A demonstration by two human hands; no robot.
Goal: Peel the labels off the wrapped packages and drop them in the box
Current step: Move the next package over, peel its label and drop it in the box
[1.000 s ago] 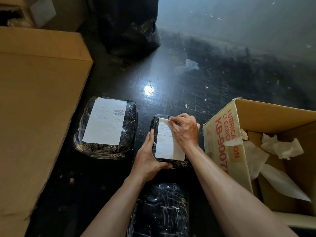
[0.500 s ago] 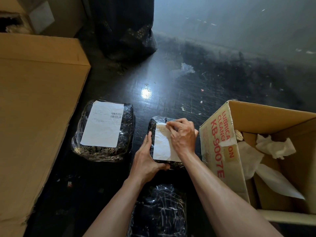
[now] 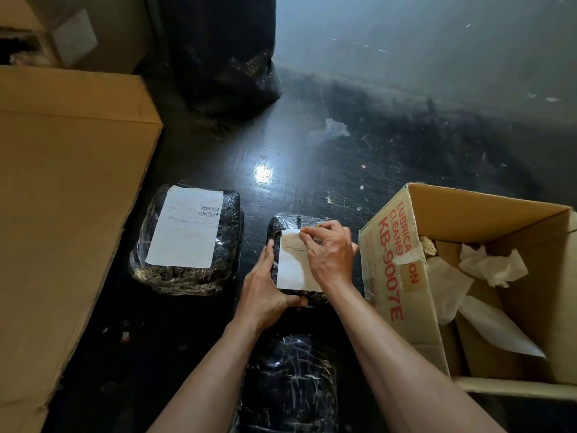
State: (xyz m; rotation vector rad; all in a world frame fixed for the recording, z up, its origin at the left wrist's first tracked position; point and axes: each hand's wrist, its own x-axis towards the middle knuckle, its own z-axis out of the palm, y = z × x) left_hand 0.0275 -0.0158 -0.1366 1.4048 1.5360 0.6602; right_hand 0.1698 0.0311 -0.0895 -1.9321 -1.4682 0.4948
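Three wrapped packages: all left of the KB-9007E carton [image 3: 394, 254]; the small package [image 3: 288, 220] just beside its printed wall, the large package [image 3: 231, 245] farther left, a bare package [image 3: 290, 379] off its near corner.
Paper label [image 3: 292, 271]: thin sheet on the small package; likely light, floppy, tear-prone.
Left hand [image 3: 265, 295]: grips the small package's near edge, bracing it.
Right hand [image 3: 331, 254]: pinches the label's far edge, the sensible place to lift from.

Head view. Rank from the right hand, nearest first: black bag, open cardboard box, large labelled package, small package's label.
1. Small package's label, under the right hand.
2. Open cardboard box, just right.
3. Large labelled package, left.
4. Black bag, far back.
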